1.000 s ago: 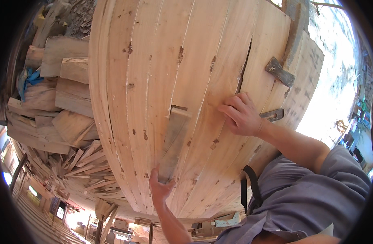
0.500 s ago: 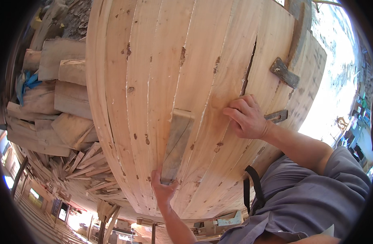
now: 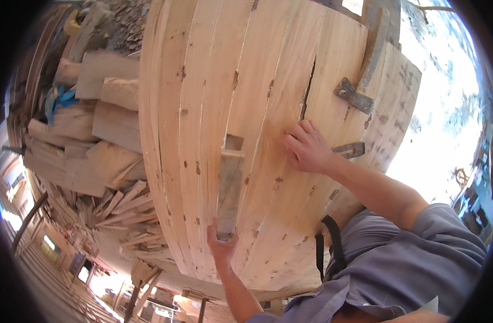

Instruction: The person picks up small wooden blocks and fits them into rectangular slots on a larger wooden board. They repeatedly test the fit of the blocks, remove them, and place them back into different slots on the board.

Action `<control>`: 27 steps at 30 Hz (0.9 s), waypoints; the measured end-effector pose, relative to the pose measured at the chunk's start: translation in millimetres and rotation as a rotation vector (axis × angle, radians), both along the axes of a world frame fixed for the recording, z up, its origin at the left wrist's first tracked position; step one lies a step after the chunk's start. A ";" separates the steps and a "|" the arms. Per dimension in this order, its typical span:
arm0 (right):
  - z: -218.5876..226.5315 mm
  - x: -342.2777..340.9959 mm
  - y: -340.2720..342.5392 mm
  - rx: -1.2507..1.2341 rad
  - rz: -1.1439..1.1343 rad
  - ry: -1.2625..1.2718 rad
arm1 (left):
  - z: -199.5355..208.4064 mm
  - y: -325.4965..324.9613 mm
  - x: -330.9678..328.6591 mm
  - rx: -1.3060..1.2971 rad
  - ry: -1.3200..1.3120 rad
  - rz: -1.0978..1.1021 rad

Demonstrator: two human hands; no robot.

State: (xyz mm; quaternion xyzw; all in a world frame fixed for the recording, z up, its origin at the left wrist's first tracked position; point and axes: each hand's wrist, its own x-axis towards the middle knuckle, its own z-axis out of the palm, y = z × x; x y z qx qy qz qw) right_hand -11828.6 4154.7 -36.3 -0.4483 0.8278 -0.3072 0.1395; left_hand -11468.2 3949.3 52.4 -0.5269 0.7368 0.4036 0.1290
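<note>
Below a broad pale surface of wooden planks (image 3: 295, 70), my left hand (image 3: 223, 248) grips the lower end of a grey, flat wooden block (image 3: 230, 185) between thumb and fingers. The block lies along the planks with its paler end uppermost. Just above that end, a small dark rectangular opening (image 3: 234, 142) shows in the planking. My right hand (image 3: 308, 148) rests on the planks to the right, fingers curled in, near the lower end of a long dark crack (image 3: 309, 89). Whether anything is in those fingers is hidden.
A hammer (image 3: 354, 96) with a dark head and wooden handle lies on the planks at upper right. A flat dark tool with a hole (image 3: 351, 151) is beside my right wrist. Board offcuts (image 3: 117, 126) and split sticks (image 3: 131, 207) are piled at left. A black strap (image 3: 332, 239) hangs near my torso.
The wooden block has slid down relative to the planks, uncovering the rectangular opening above it. My left hand stays on its lower end. The whole view has shifted slightly.
</note>
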 end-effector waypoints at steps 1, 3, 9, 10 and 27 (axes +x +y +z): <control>-0.8 0.0 -0.6 -0.012 -0.009 0.010 | 8.5 13.5 9.3 -0.013 -0.026 0.011; 0.6 0.2 -1.8 -0.032 -0.016 0.010 | 32.8 42.7 13.4 -0.036 -0.087 0.048; 1.8 3.6 -4.1 -0.077 -0.010 0.005 | 73.8 126.0 45.2 -0.058 -0.308 -0.019; 0.4 4.4 -3.4 -0.079 -0.008 0.009 | 76.9 140.1 46.9 -0.039 -0.322 -0.001; -3.4 11.4 -6.7 -0.121 0.023 0.193 | 81.3 300.3 59.8 -0.090 -0.222 0.242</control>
